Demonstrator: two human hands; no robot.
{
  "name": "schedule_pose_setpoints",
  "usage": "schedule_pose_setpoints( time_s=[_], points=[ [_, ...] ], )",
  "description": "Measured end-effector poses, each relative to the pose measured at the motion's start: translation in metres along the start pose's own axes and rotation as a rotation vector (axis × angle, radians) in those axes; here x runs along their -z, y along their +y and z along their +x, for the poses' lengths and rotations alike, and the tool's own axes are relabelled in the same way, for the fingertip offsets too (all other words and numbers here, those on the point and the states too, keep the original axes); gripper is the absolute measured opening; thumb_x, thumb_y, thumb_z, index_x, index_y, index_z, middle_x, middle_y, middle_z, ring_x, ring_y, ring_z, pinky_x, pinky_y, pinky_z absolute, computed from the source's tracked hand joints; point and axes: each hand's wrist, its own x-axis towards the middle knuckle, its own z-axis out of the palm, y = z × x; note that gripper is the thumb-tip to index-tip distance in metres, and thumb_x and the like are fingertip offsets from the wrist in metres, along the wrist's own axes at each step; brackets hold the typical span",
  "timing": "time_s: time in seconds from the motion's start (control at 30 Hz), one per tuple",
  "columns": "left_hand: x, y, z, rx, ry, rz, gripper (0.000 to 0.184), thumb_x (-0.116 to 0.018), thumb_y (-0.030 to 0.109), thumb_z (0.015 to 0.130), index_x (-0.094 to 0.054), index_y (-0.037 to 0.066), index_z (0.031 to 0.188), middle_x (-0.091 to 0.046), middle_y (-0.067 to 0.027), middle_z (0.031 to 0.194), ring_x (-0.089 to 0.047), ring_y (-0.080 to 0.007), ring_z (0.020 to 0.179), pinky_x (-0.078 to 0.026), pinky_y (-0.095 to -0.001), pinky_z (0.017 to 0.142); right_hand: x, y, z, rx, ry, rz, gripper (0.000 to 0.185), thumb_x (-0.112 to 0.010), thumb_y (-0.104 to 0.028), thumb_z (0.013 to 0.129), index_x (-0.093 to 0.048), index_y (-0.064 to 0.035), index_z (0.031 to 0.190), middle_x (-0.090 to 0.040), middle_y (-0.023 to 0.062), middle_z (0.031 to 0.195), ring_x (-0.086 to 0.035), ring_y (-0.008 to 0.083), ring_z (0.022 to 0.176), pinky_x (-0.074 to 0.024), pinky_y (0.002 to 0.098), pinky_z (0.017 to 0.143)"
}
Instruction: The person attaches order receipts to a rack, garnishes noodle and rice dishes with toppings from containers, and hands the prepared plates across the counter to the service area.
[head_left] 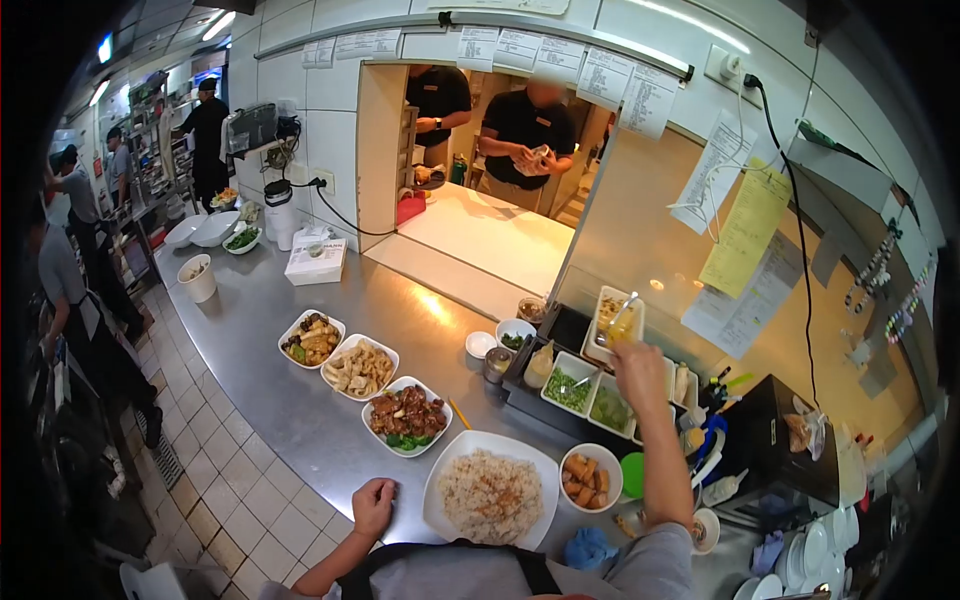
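My left hand [374, 505] is closed in a loose fist at the counter's front edge, with nothing visible in it. Beside it stands a large white square plate of fried rice [492, 498] with a brown topping in the middle. My right arm stretches across the garnish station. There my right hand [638, 368] is closed at the near end of a white container [600, 348] with a metal spoon [622, 305] in it. Yellowish matter shows just past my fingertips; what they grip is hidden. Close by are tubs of chopped scallions [568, 388] and a green garnish [610, 408].
Left of the rice are bowls of glazed meat with broccoli [408, 415], pale sliced food [360, 368] and mixed vegetables [312, 340]. A bowl of browned rolls [586, 480] and a blue cloth [590, 548] sit at right. Two people stand behind the pass window [480, 225].
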Motion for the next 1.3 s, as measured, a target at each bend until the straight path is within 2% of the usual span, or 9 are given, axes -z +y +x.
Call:
schedule_pose_setpoints(
  time_s=[0.27,0.4,0.5,0.6,0.77,0.97,1.07,1.27,1.3],
  points=[
    [0.003,-0.002,-0.003,-0.117,-0.121,0.012,0.022,-0.057,0.022,0.088,-0.069,0.004,0.085,-0.064,-0.0096,0.068,-0.06,-0.018,0.06,-0.047,-0.0306,0.058,0.179,-0.091,-0.184,-0.366,-0.212,0.007,0.009,-0.065,-0.011,0.074,-0.065,-0.0054,0.08,-0.062,0.0144,0.073,-0.058,0.034,0.07,-0.0436,0.0434,0.062],
    [0.006,0.003,0.0,-0.221,-0.25,0.145,0.023,-0.056,0.025,0.087,-0.068,0.005,0.084,-0.065,-0.0119,0.075,-0.063,-0.0259,0.066,-0.049,-0.0349,0.062,0.2,-0.129,-0.287,-0.632,-0.291,-0.128,0.014,-0.067,-0.014,0.071,-0.067,-0.0063,0.083,-0.062,0.0156,0.07,-0.061,0.0341,0.068,-0.0469,0.0433,0.061],
    [0.008,0.013,0.005,-0.297,-0.358,0.212,0.031,-0.05,0.03,0.09,-0.067,0.006,0.081,-0.065,-0.0145,0.079,-0.062,-0.0319,0.072,-0.049,-0.0392,0.066,0.206,-0.153,-0.335,-0.931,-0.492,-0.182,0.022,-0.055,-0.024,0.086,-0.064,-0.0123,0.102,-0.065,0.0188,0.087,-0.062,0.038,0.08,-0.0488,0.0467,0.071],
    [0.007,0.024,0.007,-0.33,-0.423,0.215,0.036,-0.046,0.031,0.092,-0.064,0.004,0.079,-0.063,-0.017,0.078,-0.061,-0.0351,0.072,-0.047,-0.042,0.066,0.173,-0.148,-0.395,-1.058,-0.414,-0.482,0.012,-0.067,-0.016,0.072,-0.066,-0.0078,0.081,-0.063,0.0146,0.067,-0.063,0.0335,0.065,-0.0496,0.0431,0.06],
    [-0.008,0.02,0.015,-0.353,-0.439,0.174,0.036,-0.045,0.03,0.093,-0.062,0.002,0.079,-0.061,-0.0192,0.076,-0.059,-0.0371,0.071,-0.045,-0.0441,0.064,0.132,-0.119,-0.445,-1.143,-0.42,-0.652,0.012,-0.067,-0.015,0.073,-0.067,-0.0086,0.083,-0.065,0.0161,0.075,-0.064,0.0341,0.072,-0.0503,0.0447,0.062],
    [-0.012,0.007,0.015,-0.345,-0.383,0.126,0.036,-0.044,0.03,0.093,-0.062,0.002,0.079,-0.061,-0.0178,0.074,-0.059,-0.0357,0.068,-0.046,-0.0423,0.064,0.097,-0.062,-0.485,-1.128,-0.146,-0.47,0.021,-0.065,-0.016,0.074,-0.067,-0.0096,0.095,-0.066,0.0175,0.091,-0.063,0.0373,0.074,-0.0493,0.0455,0.066],
    [-0.009,0.01,0.011,-0.276,-0.41,0.044,0.036,-0.045,0.031,0.093,-0.064,0.003,0.081,-0.062,-0.0127,0.069,-0.06,-0.0264,0.064,-0.047,-0.0368,0.061,0.111,-0.075,-0.45,-0.79,0.009,-0.758,0.024,-0.065,-0.012,0.073,-0.066,-0.0072,0.096,-0.064,0.019,0.099,-0.061,0.0384,0.082,-0.0481,0.0458,0.073],
    [-0.003,-0.011,-0.012,0.193,-0.638,-0.084,0.03,-0.048,0.026,0.093,-0.067,0.004,0.088,-0.062,-0.0032,0.066,-0.059,-0.0111,0.062,-0.047,-0.0247,0.06,0.075,-0.102,-0.398,-0.783,-0.098,-0.108,0.031,-0.066,-0.012,0.074,-0.063,-0.0036,0.103,-0.06,0.0172,0.108,-0.057,0.0352,0.098,-0.0445,0.0447,0.084],
    [0.002,-0.01,-0.02,0.141,-0.778,-0.073,0.028,-0.049,0.026,0.093,-0.067,0.005,0.091,-0.063,-0.0037,0.071,-0.06,-0.0122,0.065,-0.048,-0.0255,0.062,0.064,-0.114,-0.388,-0.778,-0.143,-0.004,0.032,-0.065,-0.011,0.075,-0.061,-0.0031,0.105,-0.058,0.0163,0.114,-0.055,0.0337,0.105,-0.0411,0.0465,0.089]
  ],
)
